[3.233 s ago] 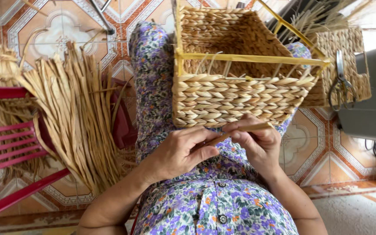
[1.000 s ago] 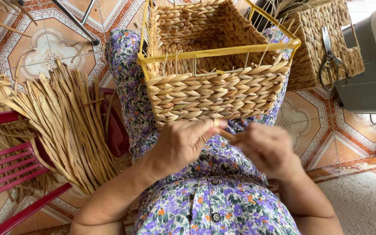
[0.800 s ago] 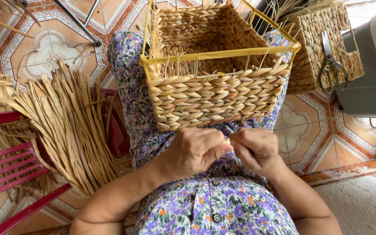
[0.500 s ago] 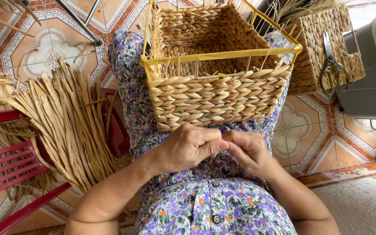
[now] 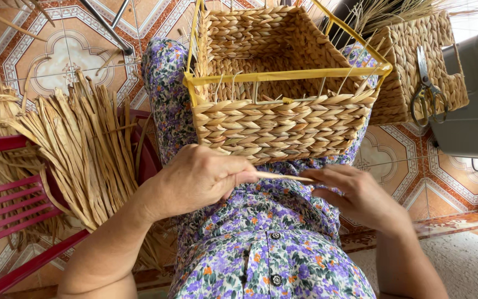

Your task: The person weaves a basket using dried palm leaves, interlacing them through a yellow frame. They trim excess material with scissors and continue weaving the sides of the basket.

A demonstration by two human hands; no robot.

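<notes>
Over a lap in a floral dress [image 5: 261,260], the left hand [image 5: 197,180] has its fingers [image 5: 239,176] clamped on one end of a thin, pale dried strand [image 5: 283,177], whose other end is pinched by the right hand [image 5: 358,196]. Just beyond the fingers rests a rectangular woven basket [image 5: 278,127] of plaited straw-coloured fibre on a yellow frame. Farther left lies a bundle of flat dried stalks [image 5: 78,149] on a red slatted chair [image 5: 6,188]; far right, scissors [image 5: 427,83] hang on a second woven basket [image 5: 416,50].
</notes>
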